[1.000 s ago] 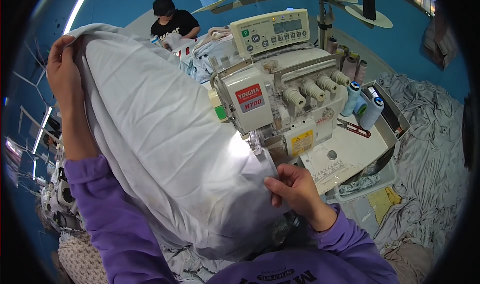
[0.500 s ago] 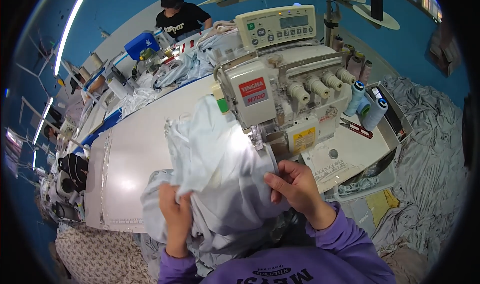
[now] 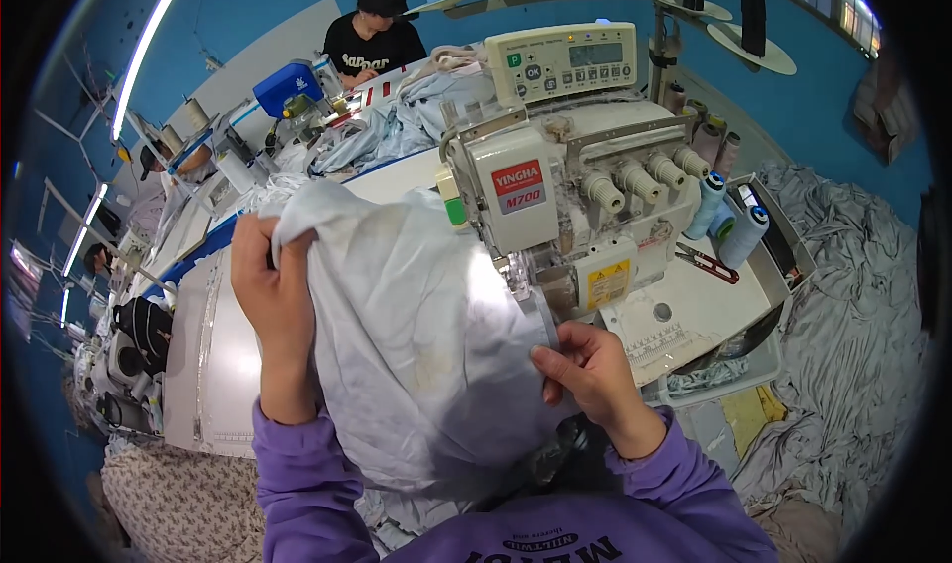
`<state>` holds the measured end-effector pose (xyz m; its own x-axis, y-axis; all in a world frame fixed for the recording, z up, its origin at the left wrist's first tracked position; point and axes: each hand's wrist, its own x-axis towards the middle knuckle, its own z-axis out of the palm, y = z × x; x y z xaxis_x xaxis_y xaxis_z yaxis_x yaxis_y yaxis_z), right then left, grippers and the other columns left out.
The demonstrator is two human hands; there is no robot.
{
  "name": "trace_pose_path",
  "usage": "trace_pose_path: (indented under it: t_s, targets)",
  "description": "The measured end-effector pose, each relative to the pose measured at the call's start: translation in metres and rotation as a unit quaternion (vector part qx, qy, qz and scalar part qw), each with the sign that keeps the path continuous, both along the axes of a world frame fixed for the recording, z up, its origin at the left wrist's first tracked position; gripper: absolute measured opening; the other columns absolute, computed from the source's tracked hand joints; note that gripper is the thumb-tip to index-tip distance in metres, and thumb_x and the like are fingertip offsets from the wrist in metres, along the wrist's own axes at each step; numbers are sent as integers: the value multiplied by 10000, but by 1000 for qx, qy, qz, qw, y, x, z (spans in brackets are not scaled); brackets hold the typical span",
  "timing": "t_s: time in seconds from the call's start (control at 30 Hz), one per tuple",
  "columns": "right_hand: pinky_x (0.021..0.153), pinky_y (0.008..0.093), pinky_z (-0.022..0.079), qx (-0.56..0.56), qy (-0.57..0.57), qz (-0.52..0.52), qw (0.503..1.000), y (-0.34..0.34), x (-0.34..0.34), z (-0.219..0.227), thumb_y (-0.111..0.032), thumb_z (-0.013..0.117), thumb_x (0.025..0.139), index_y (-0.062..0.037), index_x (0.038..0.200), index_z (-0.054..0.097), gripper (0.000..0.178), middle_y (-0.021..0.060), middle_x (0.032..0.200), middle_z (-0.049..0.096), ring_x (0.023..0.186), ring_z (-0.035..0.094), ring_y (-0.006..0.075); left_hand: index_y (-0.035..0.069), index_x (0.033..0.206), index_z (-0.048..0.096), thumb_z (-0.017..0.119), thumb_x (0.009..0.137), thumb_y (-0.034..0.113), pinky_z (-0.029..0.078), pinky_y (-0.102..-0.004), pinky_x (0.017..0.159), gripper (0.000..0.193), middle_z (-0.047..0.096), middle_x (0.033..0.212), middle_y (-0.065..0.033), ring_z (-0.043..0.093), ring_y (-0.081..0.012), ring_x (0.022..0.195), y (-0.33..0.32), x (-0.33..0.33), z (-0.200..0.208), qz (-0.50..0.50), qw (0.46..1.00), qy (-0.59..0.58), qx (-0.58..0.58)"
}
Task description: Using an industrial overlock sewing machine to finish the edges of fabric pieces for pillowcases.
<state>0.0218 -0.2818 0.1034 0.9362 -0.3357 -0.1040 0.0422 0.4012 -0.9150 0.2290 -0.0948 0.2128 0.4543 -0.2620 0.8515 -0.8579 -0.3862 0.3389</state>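
A pale blue-grey piece of fabric [image 3: 397, 315] is draped over the front of an overlock sewing machine [image 3: 585, 206]. Part of it lies under the lit needle area. At the far left of the cloth, my left hand [image 3: 273, 276] grips a bunched fold and holds it raised off the table. My right hand [image 3: 590, 370] pinches the cloth's right edge between thumb and fingers, just below the machine's front. The needle and presser foot are too small and bright to make out.
Red-handled thread snips [image 3: 709, 263] lie on the machine's right plate beside thread cones [image 3: 744, 236]. A white table [image 3: 223, 365] extends left. Grey fabric heaps [image 3: 843, 335] cover the right side. Behind, a person [image 3: 375, 38] in a black cap sits at another workstation.
My left hand has moved up and left with the fabric, spreading it wider across the table. The right hand stays at the fabric's right edge.
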Motion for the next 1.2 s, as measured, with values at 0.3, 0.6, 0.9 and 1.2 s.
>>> trace_pose_path:
  t_s: [0.3, 0.6, 0.9, 1.2]
  targets:
    - [451, 207, 438, 8, -5, 8, 1000, 0, 0, 0, -120, 662, 838, -38, 781, 564, 139, 12, 628, 572, 478, 557, 88, -10, 805, 563, 634, 836, 141, 376, -253, 661, 170, 519, 748, -62, 486, -168, 703, -17, 36, 45, 12, 997, -81, -9]
    - [455, 201, 434, 7, -1, 13, 1000, 1, -1, 5, -122, 656, 842, -43, 758, 554, 154, 13, 619, 571, 480, 557, 82, 19, 857, 620, 626, 836, 320, 395, -278, 645, 301, 551, 763, -76, 500, -195, 669, -31, 100, 93, 55, 993, -102, 3]
    - [465, 200, 438, -8, 5, 15, 1000, -1, 0, 3, -146, 642, 859, -33, 766, 550, 172, 11, 609, 570, 490, 552, 71, 36, 871, 649, 597, 841, 374, 430, -308, 686, 344, 613, 807, -107, 576, -233, 741, -48, 145, 134, 103, 984, -145, -3]
    - [469, 196, 437, -20, -8, 22, 1000, -2, -2, 2, -176, 632, 872, -35, 740, 533, 217, 11, 581, 564, 494, 546, 61, 1, 1061, 615, 684, 779, 374, 449, -332, 827, 472, 626, 1011, -166, 599, -256, 908, -3, 118, 69, 126, 979, 35, 154]
